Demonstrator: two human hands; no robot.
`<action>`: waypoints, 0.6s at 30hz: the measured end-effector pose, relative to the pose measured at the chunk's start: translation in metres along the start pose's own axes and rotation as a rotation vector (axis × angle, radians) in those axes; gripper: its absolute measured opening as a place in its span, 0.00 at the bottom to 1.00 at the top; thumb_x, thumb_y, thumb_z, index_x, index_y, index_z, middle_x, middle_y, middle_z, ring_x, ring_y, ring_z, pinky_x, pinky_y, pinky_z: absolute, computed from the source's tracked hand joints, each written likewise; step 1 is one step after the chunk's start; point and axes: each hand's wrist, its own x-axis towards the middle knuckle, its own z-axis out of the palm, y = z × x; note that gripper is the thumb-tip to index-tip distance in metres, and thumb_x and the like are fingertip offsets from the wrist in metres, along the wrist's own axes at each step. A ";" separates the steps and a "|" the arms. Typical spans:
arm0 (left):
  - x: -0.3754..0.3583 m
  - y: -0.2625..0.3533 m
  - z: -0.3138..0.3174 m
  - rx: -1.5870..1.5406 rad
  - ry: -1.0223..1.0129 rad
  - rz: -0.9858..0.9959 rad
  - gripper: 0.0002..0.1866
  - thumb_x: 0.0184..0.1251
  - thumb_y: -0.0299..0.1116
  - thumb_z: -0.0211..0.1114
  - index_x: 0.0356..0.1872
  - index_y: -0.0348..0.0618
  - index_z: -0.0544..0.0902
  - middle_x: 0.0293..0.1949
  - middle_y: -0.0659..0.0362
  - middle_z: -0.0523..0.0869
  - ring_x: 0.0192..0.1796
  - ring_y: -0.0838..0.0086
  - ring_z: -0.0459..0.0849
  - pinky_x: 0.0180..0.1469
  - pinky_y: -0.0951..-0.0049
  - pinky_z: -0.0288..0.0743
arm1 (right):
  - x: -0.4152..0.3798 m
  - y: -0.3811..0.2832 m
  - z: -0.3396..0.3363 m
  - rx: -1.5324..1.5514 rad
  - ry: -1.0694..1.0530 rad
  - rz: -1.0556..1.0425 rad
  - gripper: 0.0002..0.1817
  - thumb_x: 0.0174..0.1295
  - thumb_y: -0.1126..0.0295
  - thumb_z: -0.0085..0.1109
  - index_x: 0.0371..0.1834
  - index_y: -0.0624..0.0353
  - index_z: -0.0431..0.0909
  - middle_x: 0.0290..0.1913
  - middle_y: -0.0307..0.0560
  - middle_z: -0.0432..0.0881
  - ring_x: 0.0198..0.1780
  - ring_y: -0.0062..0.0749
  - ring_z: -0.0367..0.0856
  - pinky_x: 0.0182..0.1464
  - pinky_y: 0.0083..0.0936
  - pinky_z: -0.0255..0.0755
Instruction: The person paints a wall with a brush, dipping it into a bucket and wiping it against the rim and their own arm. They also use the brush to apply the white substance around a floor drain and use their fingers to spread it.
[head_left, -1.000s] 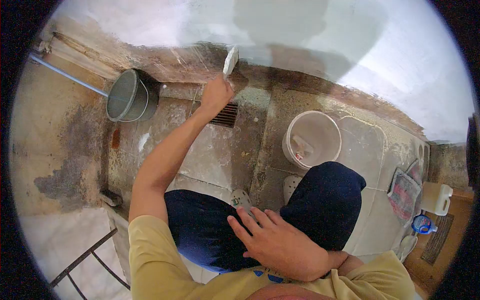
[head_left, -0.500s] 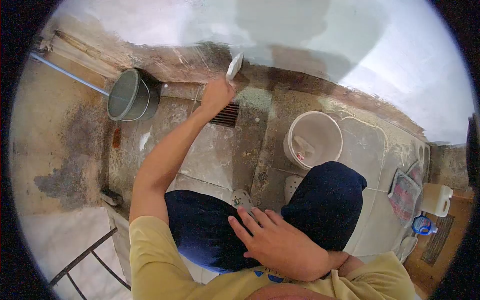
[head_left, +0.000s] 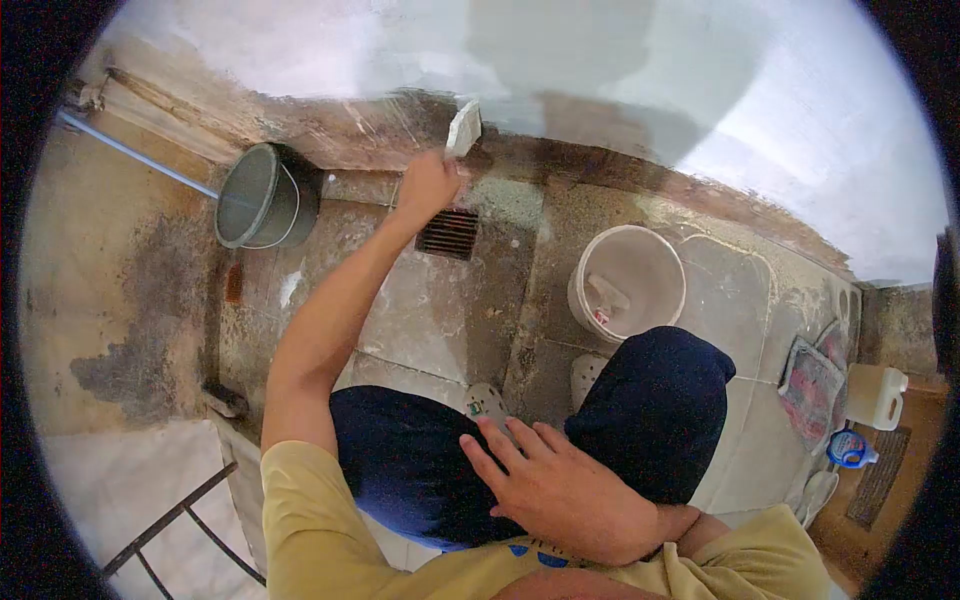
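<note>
Stretched out to the wall, my left hand grips a paintbrush whose bristles are coated white. The bristles are at the dark, stained lower strip of the wall, just under the white painted part. Its handle is mostly hidden in my fist. My right hand lies palm down over my lap, fingers spread and holding nothing. Between my knees and the wall stands a white bucket with pale residue and a small red-marked bit inside.
A dark bucket with a wire handle stands at the left, near a blue pole. A floor drain grate lies below my left hand. At the right are a stained cloth, a pale jug and a blue bottle.
My left hand and the paintbrush have shifted slightly left, and the brush has turned to show more of its broad side. My right hand stays on my lap.
</note>
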 end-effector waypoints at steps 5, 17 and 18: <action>-0.006 0.018 -0.017 -0.061 -0.080 -0.086 0.13 0.61 0.33 0.56 0.34 0.31 0.83 0.36 0.33 0.83 0.43 0.37 0.82 0.47 0.44 0.74 | 0.001 -0.001 -0.002 -0.069 -0.041 0.010 0.37 0.62 0.55 0.58 0.70 0.68 0.61 0.66 0.61 0.69 0.63 0.46 0.70 0.62 0.37 0.67; -0.010 0.005 0.007 -1.440 -0.190 -0.802 0.05 0.63 0.23 0.48 0.38 0.41 0.72 0.29 0.56 0.76 0.25 0.68 0.75 0.25 0.67 0.67 | -0.001 0.002 -0.004 -0.056 -0.043 -0.003 0.38 0.62 0.54 0.59 0.70 0.67 0.62 0.66 0.61 0.69 0.62 0.46 0.71 0.62 0.37 0.67; -0.008 0.001 0.010 -1.434 -0.190 -0.803 0.05 0.63 0.23 0.48 0.38 0.41 0.72 0.29 0.56 0.76 0.25 0.68 0.75 0.25 0.67 0.67 | -0.002 0.004 -0.003 -0.056 -0.029 -0.008 0.38 0.62 0.54 0.59 0.70 0.67 0.62 0.66 0.61 0.69 0.62 0.46 0.71 0.62 0.37 0.67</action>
